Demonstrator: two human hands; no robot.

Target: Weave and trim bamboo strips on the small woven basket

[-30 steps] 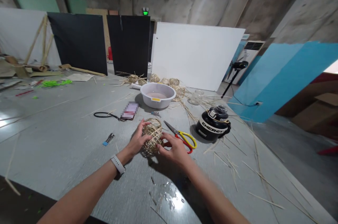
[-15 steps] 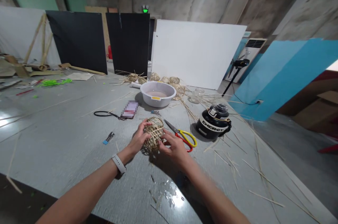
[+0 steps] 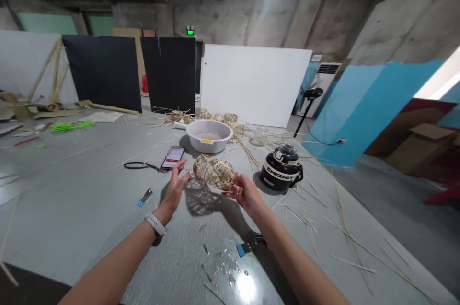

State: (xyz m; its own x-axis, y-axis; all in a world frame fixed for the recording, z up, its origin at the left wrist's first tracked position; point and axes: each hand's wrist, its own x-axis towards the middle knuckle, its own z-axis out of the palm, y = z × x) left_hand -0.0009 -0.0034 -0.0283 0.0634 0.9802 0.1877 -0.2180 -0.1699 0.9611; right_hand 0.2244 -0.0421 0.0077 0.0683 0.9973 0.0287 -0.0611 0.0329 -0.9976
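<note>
An openwork piece woven from thin bamboo strips (image 3: 213, 171), long and narrowed at its middle, is held above the table with its shadow below. My right hand (image 3: 247, 192) grips its right end between thumb and fingers. My left hand (image 3: 175, 190) is apart from its left end, fingers spread and holding nothing. Behind my left fingertips lies a phone (image 3: 172, 158) with a black strap. The scissors are mostly hidden behind my right hand. A metal clip with a blue end (image 3: 144, 198) lies left of my left hand; another blue-ended clip (image 3: 247, 246) lies beside my right forearm.
A white basin (image 3: 209, 137) with water stands behind the woven piece. To the right is a black jug (image 3: 281, 170). Loose bamboo strips (image 3: 305, 218) lie across the right side, more woven pieces (image 3: 235, 130) at the back. Water drops wet the table (image 3: 122, 228) in front.
The woven piece has been lifted and turned from upright to sideways, showing its length. My left hand has let go and moved left; my right hand still holds it. The view has tilted up.
</note>
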